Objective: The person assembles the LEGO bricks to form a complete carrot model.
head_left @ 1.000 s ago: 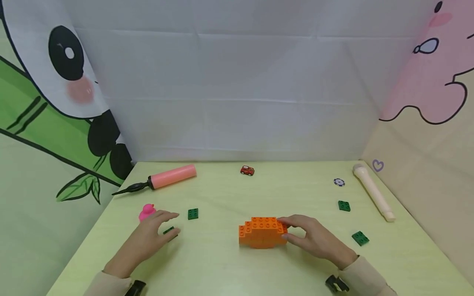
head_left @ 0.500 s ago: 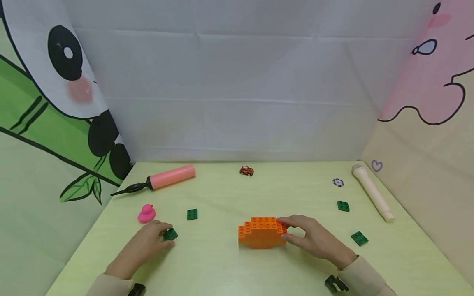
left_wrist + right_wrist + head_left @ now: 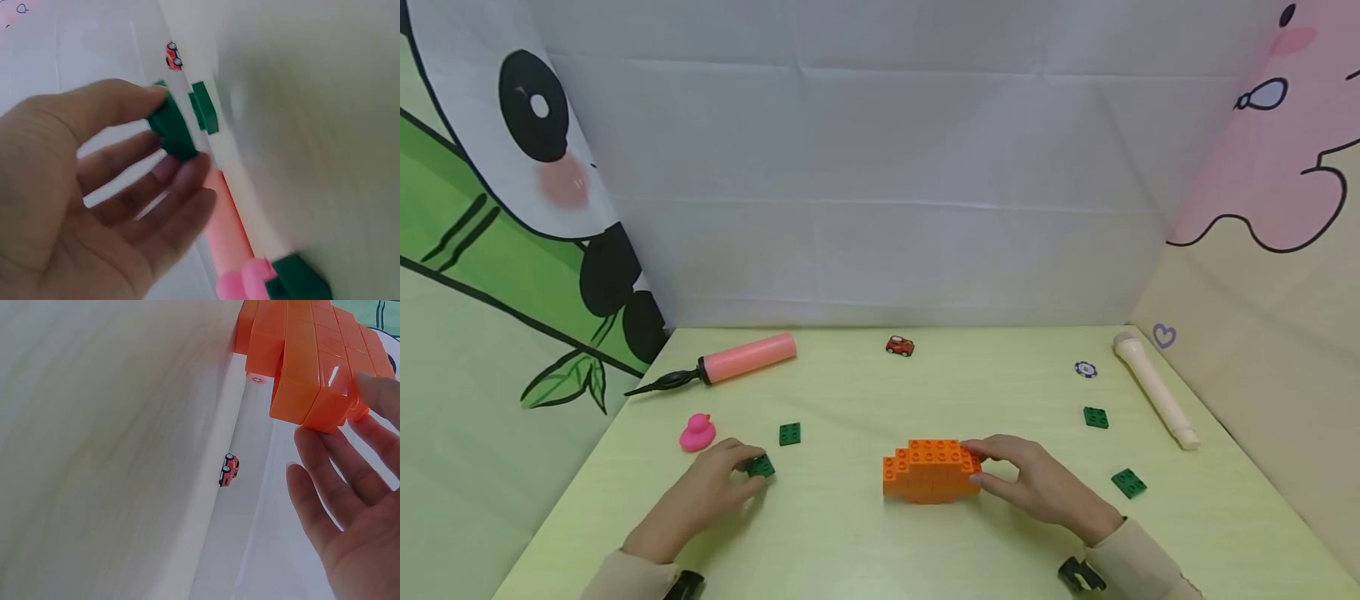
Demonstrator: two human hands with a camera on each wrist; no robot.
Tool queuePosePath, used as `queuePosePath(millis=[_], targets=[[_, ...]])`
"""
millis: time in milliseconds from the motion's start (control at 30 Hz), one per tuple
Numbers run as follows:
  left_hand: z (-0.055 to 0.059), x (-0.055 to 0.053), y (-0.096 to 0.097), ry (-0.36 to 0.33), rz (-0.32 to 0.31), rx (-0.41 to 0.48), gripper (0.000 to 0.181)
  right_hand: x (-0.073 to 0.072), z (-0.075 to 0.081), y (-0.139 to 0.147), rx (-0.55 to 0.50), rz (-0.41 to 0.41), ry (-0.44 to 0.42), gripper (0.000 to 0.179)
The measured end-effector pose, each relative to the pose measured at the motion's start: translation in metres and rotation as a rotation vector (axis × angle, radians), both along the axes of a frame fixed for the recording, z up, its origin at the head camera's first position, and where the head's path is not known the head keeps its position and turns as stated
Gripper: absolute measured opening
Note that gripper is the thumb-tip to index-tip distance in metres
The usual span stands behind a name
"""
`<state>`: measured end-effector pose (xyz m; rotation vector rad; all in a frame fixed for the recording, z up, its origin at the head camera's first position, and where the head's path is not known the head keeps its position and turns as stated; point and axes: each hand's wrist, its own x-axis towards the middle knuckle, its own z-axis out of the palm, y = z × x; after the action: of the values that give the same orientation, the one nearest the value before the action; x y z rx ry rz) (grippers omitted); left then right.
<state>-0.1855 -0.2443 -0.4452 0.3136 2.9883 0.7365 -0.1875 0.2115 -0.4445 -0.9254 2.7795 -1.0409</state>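
My left hand (image 3: 711, 487) pinches a green toy brick (image 3: 762, 466) between thumb and fingers; in the left wrist view this green brick (image 3: 174, 128) is tilted at the fingertips. Another green brick (image 3: 789, 433) lies just beyond it on the table. Near the pink duck in the left wrist view, a further green brick (image 3: 300, 279) shows, hidden from the head view. My right hand (image 3: 1030, 479) grips the right end of a stepped block of joined orange bricks (image 3: 932, 472), thumb on the near side. In the right wrist view the orange block (image 3: 312, 359) meets the fingertips.
Left of centre lie a pink rubber duck (image 3: 697, 433) and a pink hand pump (image 3: 748, 358) with a black nozzle. A red toy car (image 3: 900, 346) stands far back. To the right are two green bricks (image 3: 1096, 417), a poker chip (image 3: 1086, 369) and a cream-coloured tube (image 3: 1156, 392).
My left hand has closed on a green brick and shifted it slightly right and away from me. The right hand and the orange block have stayed in place.
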Motion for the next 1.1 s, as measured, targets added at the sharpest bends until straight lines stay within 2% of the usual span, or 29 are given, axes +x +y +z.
queuePosePath(millis=[267, 500, 667, 767, 900, 1100], targets=[[0.013, -0.003, 0.039, 0.202, -0.181, 0.182, 0.034, 0.0, 0.001, 0.001, 0.003, -0.009, -0.027, 0.048], [0.033, -0.007, 0.082, 0.247, -0.327, 0.269, 0.031, 0.0, 0.0, 0.002, 0.007, -0.021, -0.037, 0.048], [0.037, -0.011, 0.113, 0.293, -0.481, 0.312, 0.03, -0.001, 0.0, 0.002, 0.005, -0.013, -0.026, 0.048], [0.039, -0.013, 0.128, 0.308, -0.551, 0.314, 0.03, -0.001, 0.0, 0.001, 0.004, -0.008, -0.029, 0.048], [0.042, -0.015, 0.14, 0.293, -0.588, 0.301, 0.031, -0.002, 0.0, -0.001, 0.008, -0.009, -0.039, 0.048], [0.043, -0.016, 0.149, 0.246, -0.589, 0.278, 0.031, -0.002, -0.001, -0.001, 0.001, -0.007, -0.034, 0.047]])
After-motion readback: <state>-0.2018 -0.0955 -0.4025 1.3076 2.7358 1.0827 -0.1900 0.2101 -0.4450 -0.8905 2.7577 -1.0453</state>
